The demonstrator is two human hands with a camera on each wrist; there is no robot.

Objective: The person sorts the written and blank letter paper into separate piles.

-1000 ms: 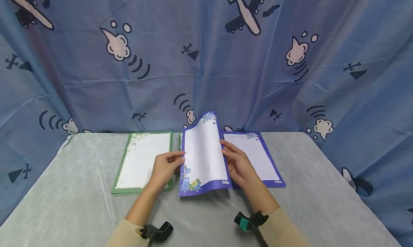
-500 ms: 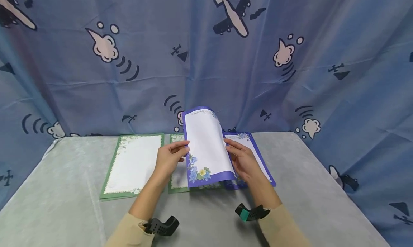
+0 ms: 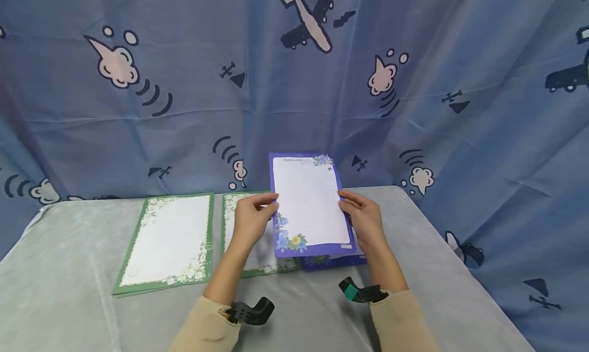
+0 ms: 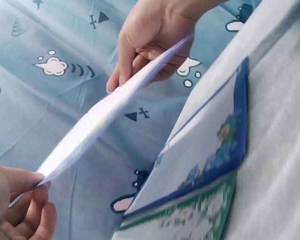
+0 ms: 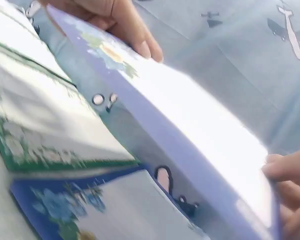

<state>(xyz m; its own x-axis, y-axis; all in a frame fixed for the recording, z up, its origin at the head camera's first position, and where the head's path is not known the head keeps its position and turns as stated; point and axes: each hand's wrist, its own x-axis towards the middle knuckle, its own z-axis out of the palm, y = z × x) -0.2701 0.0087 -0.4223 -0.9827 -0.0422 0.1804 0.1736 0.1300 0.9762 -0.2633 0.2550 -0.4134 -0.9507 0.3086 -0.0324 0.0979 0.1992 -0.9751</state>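
Observation:
A sheet of purple-bordered writing paper [image 3: 310, 204] with blue flowers is held up above the table, nearly flat. My left hand [image 3: 252, 218] pinches its left edge between thumb and fingers. The right hand [image 3: 364, 218] pinches the opposite edge, as the right wrist view also shows with the fingers [image 5: 290, 167] at the paper's side. Below, partly hidden by the held sheet, lies another purple-bordered sheet [image 4: 200, 135]. Left of that is a green-bordered sheet [image 3: 262, 257], partly covered by my left hand and the raised paper. Farther left lie green-bordered sheets [image 3: 172, 239], slightly offset at their edges.
A grey cloth covers the table [image 3: 294, 311]. Behind it hangs a blue curtain [image 3: 193, 137] printed with planes and clouds. Each wrist wears a black camera mount; the right one [image 3: 361, 292] bears a green patch.
The held purple sheet has risen off the table and flattened from a curl, and both hands have lifted with it. The head view has turned right, uncovering part of the middle green sheet.

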